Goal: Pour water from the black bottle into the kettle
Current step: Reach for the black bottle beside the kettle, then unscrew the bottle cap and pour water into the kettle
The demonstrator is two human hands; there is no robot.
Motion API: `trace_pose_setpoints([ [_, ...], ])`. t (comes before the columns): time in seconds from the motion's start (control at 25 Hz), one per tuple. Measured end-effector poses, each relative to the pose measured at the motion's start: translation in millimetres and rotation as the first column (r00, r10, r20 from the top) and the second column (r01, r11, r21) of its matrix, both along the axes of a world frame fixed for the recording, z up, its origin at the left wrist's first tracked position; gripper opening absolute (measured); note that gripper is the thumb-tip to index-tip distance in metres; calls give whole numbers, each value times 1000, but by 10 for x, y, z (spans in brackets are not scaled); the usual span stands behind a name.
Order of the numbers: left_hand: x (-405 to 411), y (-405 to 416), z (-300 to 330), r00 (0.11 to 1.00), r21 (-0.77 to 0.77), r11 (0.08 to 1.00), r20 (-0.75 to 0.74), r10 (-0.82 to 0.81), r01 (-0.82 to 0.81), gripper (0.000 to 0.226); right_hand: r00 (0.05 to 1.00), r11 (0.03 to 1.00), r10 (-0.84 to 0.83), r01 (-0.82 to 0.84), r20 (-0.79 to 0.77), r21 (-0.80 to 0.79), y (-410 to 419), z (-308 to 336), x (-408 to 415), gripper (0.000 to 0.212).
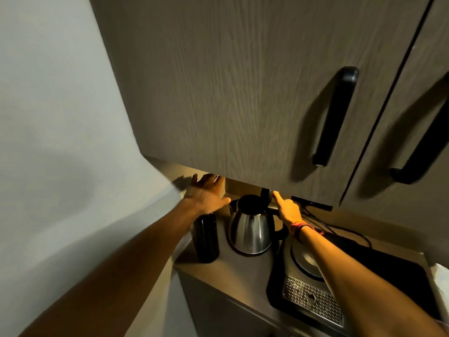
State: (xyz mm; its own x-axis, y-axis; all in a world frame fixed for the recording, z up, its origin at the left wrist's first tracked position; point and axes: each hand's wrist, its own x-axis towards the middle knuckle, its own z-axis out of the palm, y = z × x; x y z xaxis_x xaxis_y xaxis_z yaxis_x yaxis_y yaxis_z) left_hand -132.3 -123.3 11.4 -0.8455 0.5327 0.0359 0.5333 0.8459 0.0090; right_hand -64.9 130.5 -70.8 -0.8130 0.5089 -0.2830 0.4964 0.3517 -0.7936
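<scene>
A steel kettle (250, 231) stands on the wooden counter (239, 269), its black lid (266, 196) tipped up so the dark mouth shows. My right hand (288, 210) is behind the kettle's black handle, one fingertip touching the raised lid. The black bottle (206, 237) stands upright just left of the kettle. Above the bottle my left hand (206, 194) hovers with its fingers spread, holding nothing; the fingertips are partly hidden under the wall cabinet.
A wall cabinet (255, 93) with black handles (335, 115) hangs low over the counter and hides its back. A black tray (379, 285) with a kettle base and metal grille sits at the right, with cables (340, 229) behind. A pale wall (60, 117) lies to the left.
</scene>
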Motion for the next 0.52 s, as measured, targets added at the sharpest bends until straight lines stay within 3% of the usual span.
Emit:
trace_pose_setpoints([
  [0.12,-55,-202,-23,999,-77,997,47,18,-14,85,983,957,180,-181,25,225,-165,-75,-72,49],
  [0.24,-81,-311,-63,999,-99,995,46,0,4,85,989,977,150,-148,-2,151,-165,-214,-108,52],
  [0.36,-129,-364,-61,995,18,1000,95,-24,22,85,985,970,158,-144,-62,195,-191,-135,-82,55],
  [0.44,-138,-347,-33,992,7,1000,128,-8,7,80,977,916,205,-170,-61,364,-165,-87,-47,57],
  [0.52,-104,-295,33,995,-44,997,66,73,-71,74,973,822,221,-153,-59,548,-120,-33,13,63],
])
